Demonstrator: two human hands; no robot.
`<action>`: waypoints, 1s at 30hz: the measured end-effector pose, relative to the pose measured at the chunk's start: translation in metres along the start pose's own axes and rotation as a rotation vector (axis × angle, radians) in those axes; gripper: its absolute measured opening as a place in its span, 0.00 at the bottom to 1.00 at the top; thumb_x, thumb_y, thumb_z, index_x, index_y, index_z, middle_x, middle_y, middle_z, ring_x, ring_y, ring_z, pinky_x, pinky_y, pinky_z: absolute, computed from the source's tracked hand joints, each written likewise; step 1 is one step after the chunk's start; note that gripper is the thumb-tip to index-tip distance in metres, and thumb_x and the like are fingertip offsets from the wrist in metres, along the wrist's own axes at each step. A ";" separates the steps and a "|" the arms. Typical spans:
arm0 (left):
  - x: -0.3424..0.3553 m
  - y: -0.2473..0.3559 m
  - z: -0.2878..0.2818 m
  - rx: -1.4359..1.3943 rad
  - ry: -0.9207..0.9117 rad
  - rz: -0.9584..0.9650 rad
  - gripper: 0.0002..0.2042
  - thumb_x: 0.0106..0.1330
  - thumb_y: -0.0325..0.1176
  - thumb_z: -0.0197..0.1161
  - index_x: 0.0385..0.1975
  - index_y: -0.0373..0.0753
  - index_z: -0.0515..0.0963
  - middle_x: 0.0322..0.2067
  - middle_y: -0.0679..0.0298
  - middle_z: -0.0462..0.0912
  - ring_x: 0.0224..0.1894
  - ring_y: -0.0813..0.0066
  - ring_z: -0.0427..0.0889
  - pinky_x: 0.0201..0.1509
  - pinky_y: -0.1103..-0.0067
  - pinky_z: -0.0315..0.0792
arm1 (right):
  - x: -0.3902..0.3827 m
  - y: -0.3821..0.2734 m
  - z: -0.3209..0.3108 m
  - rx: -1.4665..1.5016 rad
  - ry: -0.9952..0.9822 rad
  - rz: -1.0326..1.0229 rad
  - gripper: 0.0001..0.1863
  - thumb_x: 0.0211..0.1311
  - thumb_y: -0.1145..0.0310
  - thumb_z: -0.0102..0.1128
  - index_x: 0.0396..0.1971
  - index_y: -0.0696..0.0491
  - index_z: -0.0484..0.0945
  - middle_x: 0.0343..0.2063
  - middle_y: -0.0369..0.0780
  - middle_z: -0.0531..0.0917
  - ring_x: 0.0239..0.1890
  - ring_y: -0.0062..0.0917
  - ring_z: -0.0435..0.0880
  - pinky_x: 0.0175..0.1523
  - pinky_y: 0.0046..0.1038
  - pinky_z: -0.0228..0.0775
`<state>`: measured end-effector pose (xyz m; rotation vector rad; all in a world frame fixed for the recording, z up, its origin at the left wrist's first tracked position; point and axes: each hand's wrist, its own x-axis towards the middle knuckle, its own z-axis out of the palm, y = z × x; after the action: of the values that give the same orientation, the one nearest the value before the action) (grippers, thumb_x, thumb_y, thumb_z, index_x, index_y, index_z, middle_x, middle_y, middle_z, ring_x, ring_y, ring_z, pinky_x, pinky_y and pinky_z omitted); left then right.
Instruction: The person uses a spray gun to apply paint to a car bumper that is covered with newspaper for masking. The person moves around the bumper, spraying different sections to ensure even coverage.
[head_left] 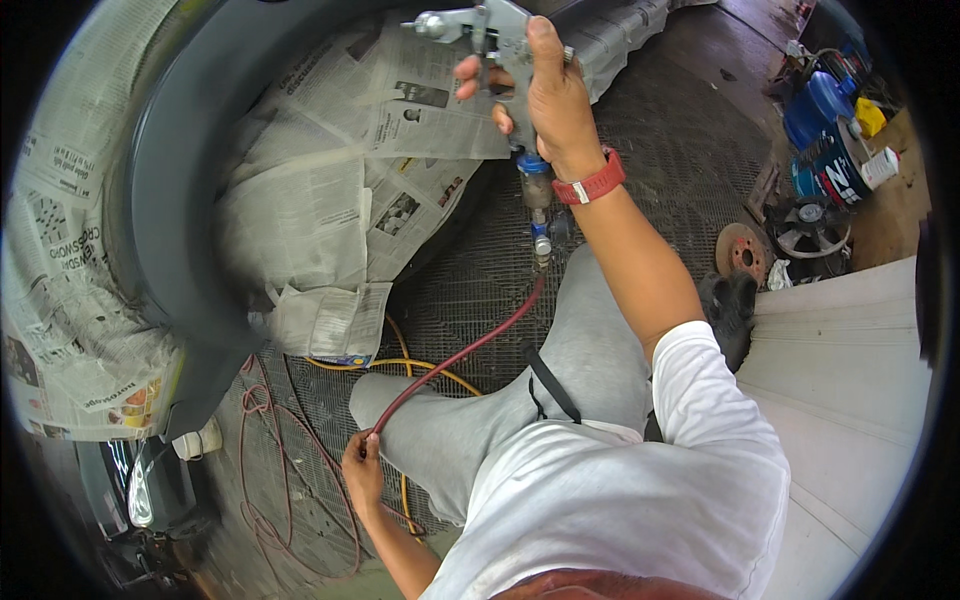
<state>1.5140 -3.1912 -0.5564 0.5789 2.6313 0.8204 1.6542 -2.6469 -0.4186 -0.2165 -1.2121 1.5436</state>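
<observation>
My right hand [550,100] grips a silver spray gun [484,30] raised at the top centre, its nozzle pointing left. Below its handle hangs a fitting with a blue-topped cup [534,180], joined to a red hose [478,339]. My left hand [362,462] is closed on that hose beside my left knee, lower down. Left of the gun, a dark grey curved panel [175,200] is surrounded by newspaper masking [325,220], some of it hanging close to my legs.
Tangled red and yellow hoses [290,500] lie on the grated floor [680,160]. At right are a blue jug [812,112], a dark drum [820,165], a fan [810,230], a rusty disc [745,250] and a white panel [840,380]. Glossy black parts [105,480] sit at lower left.
</observation>
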 end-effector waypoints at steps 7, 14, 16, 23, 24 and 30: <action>-0.004 0.038 0.000 0.156 0.187 -0.062 0.17 0.77 0.42 0.64 0.48 0.32 0.84 0.26 0.61 0.79 0.29 0.74 0.73 0.36 0.74 0.71 | -0.002 0.088 -0.033 -0.239 0.436 -0.093 0.30 0.85 0.47 0.39 0.49 0.60 0.81 0.37 0.43 0.89 0.33 0.24 0.90 0.22 0.22 0.73; 0.005 0.062 0.022 0.149 0.266 -0.051 0.16 0.77 0.42 0.64 0.52 0.35 0.85 0.27 0.55 0.83 0.29 0.66 0.79 0.38 0.70 0.74 | -0.019 0.141 0.017 -0.098 0.329 -0.230 0.27 0.85 0.48 0.42 0.47 0.58 0.81 0.39 0.40 0.89 0.37 0.22 0.88 0.28 0.22 0.75; 0.007 0.063 0.029 0.146 0.279 -0.030 0.16 0.76 0.42 0.65 0.52 0.36 0.85 0.27 0.54 0.83 0.29 0.65 0.80 0.38 0.70 0.74 | -0.024 0.147 0.038 -0.065 0.199 -0.312 0.30 0.84 0.45 0.42 0.60 0.56 0.80 0.39 0.39 0.88 0.38 0.21 0.87 0.29 0.22 0.74; 0.000 0.069 0.037 0.107 0.206 -0.098 0.16 0.75 0.40 0.66 0.52 0.34 0.85 0.39 0.44 0.89 0.42 0.49 0.90 0.49 0.66 0.80 | -0.066 0.156 0.096 -0.210 -0.290 -0.456 0.39 0.79 0.36 0.44 0.72 0.54 0.73 0.41 0.41 0.88 0.41 0.26 0.89 0.36 0.26 0.77; 0.002 0.072 0.041 0.085 0.195 -0.076 0.16 0.74 0.40 0.66 0.51 0.34 0.85 0.39 0.44 0.89 0.41 0.49 0.90 0.49 0.66 0.80 | -0.070 0.165 0.098 -0.239 -0.347 -0.495 0.38 0.78 0.38 0.46 0.70 0.55 0.75 0.43 0.43 0.88 0.42 0.30 0.89 0.38 0.28 0.78; -0.001 0.075 0.049 0.105 0.200 0.011 0.15 0.73 0.40 0.67 0.47 0.33 0.88 0.37 0.46 0.89 0.39 0.49 0.89 0.46 0.64 0.80 | -0.104 0.180 0.130 -0.254 -0.652 -0.563 0.30 0.73 0.48 0.63 0.66 0.53 0.78 0.46 0.51 0.86 0.43 0.44 0.89 0.45 0.40 0.82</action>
<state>1.5569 -3.1122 -0.5498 0.5657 2.8695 0.7836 1.4919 -2.7817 -0.5436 0.4715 -1.7888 0.9758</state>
